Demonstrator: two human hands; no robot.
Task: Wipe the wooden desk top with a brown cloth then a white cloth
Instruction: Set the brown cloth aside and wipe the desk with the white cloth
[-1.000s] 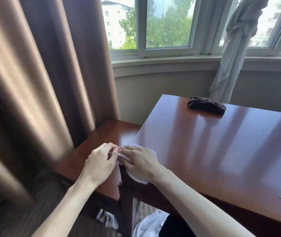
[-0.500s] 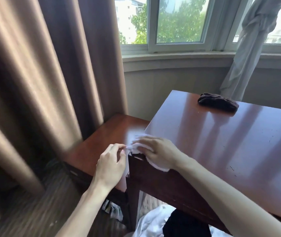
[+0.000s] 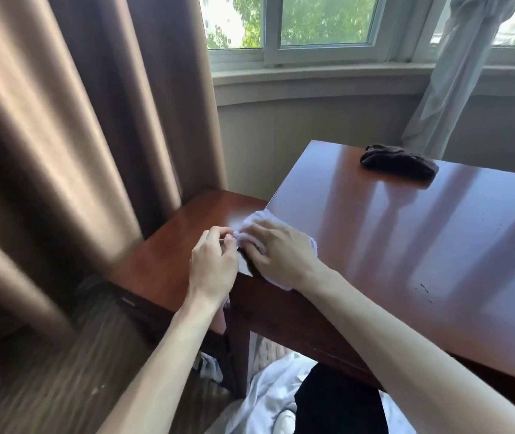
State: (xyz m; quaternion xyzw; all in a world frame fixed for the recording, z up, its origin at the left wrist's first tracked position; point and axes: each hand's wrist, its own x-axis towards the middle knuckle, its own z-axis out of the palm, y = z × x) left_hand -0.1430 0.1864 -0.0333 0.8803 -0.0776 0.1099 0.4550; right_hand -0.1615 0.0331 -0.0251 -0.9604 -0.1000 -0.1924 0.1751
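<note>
Now | white cloth (image 3: 256,219) crumpled | right hand (image 3: 276,253) flat on it | left hand (image 3: 212,266) pinching edge

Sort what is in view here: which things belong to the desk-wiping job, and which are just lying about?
Part of the job:
- wooden desk top
- white cloth, under the right hand, its edge pinched by the left hand
- brown cloth, lying apart at the desk's far edge

Just there:
- lower side table
- brown curtain
- tied-up sheer curtain
- window

Open desk top (image 3: 406,245) right of both hands, only the brown cloth (image 3: 399,163) near its far edge
</note>
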